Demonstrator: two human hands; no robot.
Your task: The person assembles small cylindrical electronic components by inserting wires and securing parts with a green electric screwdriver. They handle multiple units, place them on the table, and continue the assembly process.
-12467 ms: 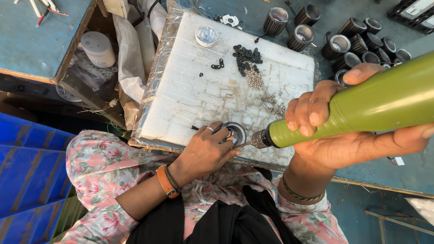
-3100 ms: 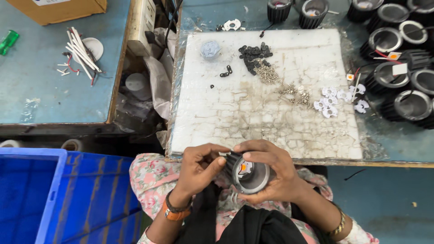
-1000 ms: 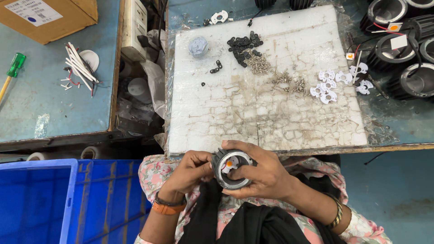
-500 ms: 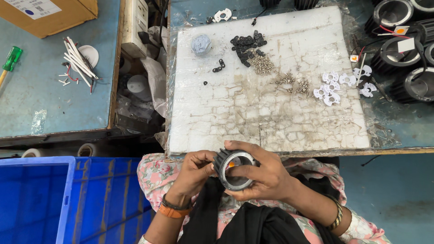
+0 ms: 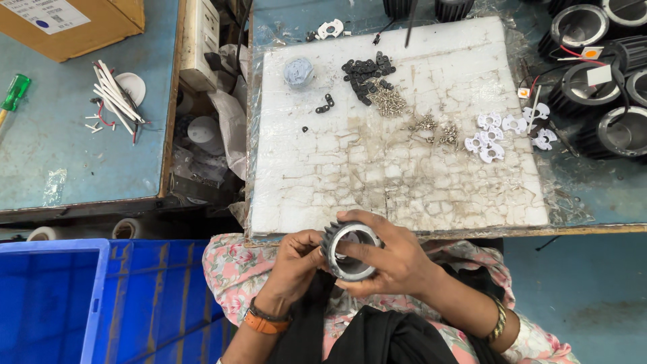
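Observation:
A round black finned lamp housing (image 5: 348, 248) with a pale inside is held over my lap, just below the front edge of the white foam board (image 5: 377, 182). My right hand (image 5: 394, 259) wraps around the housing from the right and below. Fingertips of my left hand (image 5: 295, 258) pinch its left rim. On the board lie a heap of small black parts (image 5: 367, 69), piles of screws (image 5: 385, 102) and several white plastic clips (image 5: 495, 133).
Several more black housings (image 5: 606, 128) with wires stand at the right. A blue crate (image 5: 101, 303) sits at the lower left. On the blue bench to the left lie white sticks (image 5: 114, 98), a green screwdriver (image 5: 13, 94) and a cardboard box (image 5: 74, 23).
The housing has been turned in my hands and raised slightly toward the board's edge. Much earlier my right hand held a green power screwdriver; it is gone from view.

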